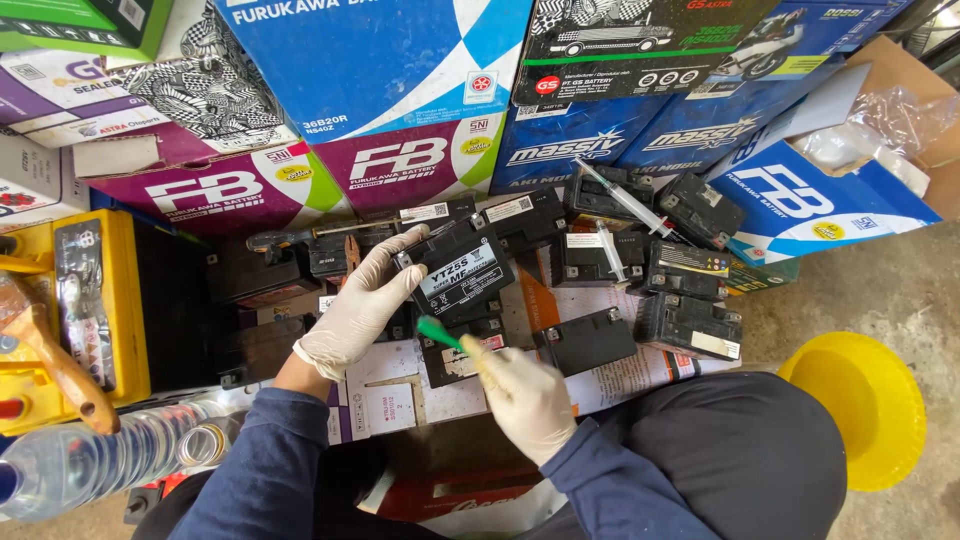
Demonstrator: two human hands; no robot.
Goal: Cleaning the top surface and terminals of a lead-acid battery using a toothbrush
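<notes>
My left hand point(362, 305), in a pale glove, grips the left side of a small black battery point(462, 270) with a white label, tilting it up off the pile. My right hand point(525, 400), also gloved, holds a green-handled tool point(437, 332) whose tip points at the lower edge of that battery. Several other small black batteries point(688, 325) lie around it on flattened cardboard point(620, 375). Two clear syringes point(625, 200) rest on the batteries to the right.
Stacked blue, purple and black cartons point(380, 70) wall the back. A yellow-cased battery point(100, 300) with a wooden-handled brush point(50, 355) is at left, a clear plastic bottle point(90, 465) at lower left, a yellow funnel point(870, 405) at right on concrete floor.
</notes>
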